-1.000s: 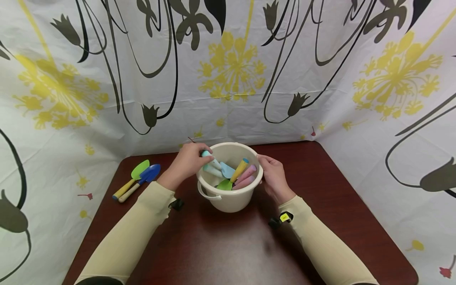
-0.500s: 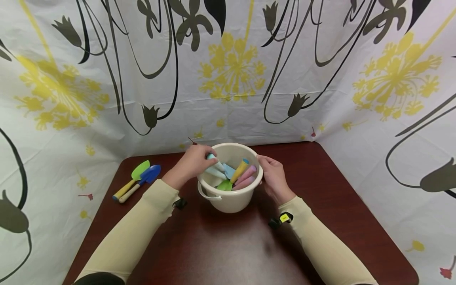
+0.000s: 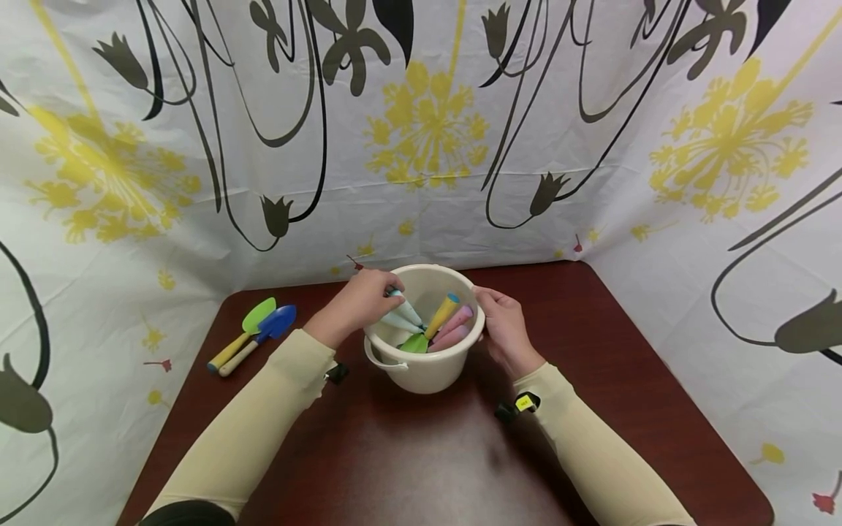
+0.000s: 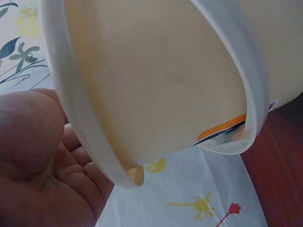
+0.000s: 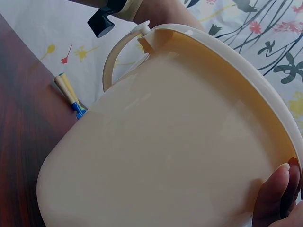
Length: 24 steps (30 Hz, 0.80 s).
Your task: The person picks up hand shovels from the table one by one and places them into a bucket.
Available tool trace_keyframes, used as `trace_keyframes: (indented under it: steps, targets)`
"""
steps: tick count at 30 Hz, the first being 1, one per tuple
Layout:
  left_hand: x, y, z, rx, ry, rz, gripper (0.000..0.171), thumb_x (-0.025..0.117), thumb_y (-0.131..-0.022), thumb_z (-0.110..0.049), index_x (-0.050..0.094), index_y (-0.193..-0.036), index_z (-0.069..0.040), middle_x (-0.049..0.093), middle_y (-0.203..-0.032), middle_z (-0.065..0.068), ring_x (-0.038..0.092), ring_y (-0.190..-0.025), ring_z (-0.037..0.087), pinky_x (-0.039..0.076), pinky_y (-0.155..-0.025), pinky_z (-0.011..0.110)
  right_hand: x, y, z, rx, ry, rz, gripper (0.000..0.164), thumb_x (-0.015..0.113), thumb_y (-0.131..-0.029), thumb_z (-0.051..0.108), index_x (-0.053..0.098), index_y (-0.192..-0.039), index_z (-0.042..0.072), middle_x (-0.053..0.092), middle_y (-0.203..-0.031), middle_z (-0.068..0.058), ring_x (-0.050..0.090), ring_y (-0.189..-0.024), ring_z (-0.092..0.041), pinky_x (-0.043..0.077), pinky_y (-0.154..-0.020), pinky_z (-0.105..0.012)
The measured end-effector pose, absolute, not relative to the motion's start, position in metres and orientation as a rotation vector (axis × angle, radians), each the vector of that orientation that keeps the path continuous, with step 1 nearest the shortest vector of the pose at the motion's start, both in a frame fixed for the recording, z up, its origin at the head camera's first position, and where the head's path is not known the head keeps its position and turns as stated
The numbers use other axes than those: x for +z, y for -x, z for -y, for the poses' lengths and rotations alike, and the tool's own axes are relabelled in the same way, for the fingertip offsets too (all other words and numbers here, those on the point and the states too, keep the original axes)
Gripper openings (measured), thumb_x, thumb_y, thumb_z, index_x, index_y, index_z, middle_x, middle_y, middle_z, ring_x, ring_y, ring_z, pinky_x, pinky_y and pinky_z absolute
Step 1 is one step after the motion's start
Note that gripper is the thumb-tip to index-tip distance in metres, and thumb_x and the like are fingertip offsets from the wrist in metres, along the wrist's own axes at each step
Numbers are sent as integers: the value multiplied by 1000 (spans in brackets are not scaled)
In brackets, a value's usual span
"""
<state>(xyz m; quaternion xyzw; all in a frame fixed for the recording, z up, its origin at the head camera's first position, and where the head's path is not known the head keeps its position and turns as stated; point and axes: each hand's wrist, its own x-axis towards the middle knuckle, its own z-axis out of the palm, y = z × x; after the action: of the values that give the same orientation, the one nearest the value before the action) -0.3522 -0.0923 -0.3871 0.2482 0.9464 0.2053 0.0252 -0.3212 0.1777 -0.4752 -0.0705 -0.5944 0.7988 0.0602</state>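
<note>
A cream plastic bucket (image 3: 427, 376) stands on the table, holding several small hand trowels. My left hand (image 3: 360, 301) reaches over its left rim and pinches the top of a pale blue trowel handle (image 3: 409, 311); the blade end is mostly hidden. In the left wrist view, the bucket wall covers what the fingers of the left hand (image 4: 47, 156) hold. My right hand (image 3: 505, 325) grips the bucket's right rim, its fingers curled under the edge in the right wrist view. Inside lie a yellow-handled trowel (image 3: 441, 315) with a green blade and pink handles (image 3: 454, 329).
On the left of the dark red table (image 3: 631, 380) lie a green trowel (image 3: 256, 315) with a yellow handle and a blue trowel (image 3: 276, 321) with a wooden handle. The bucket's bail handle (image 3: 388, 365) hangs at its front left. Patterned cloth (image 3: 434, 226) closes in the table's back and sides.
My left hand has moved slightly right over the bucket. The pale blue trowel has swung steeper and its blade has dropped lower among the others. The right hand stays on the rim.
</note>
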Motion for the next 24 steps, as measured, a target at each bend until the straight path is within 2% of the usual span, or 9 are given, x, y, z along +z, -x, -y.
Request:
trace_keyframes:
  steps: [15,24]
  targets:
    - [-386,349,97,772,-715,-2935,31,73,-108,-24,78,-131,-4,80,-120,8,74,-115,25,58,-100,45,-476,322,-175,2422,209,1798,38,74,-108,28,75,-127,-5,74,-85,-6,64,-55,-11,45,-42,-24]
    - [-384,345,111,1010,-630,-2974,24,72,-109,-27,80,-124,-10,78,-116,3,73,-110,25,61,-95,47,-475,321,-176,2423,210,1801,40,75,-108,29,75,-125,-6,74,-84,-7,64,-55,-11,45,-42,-24]
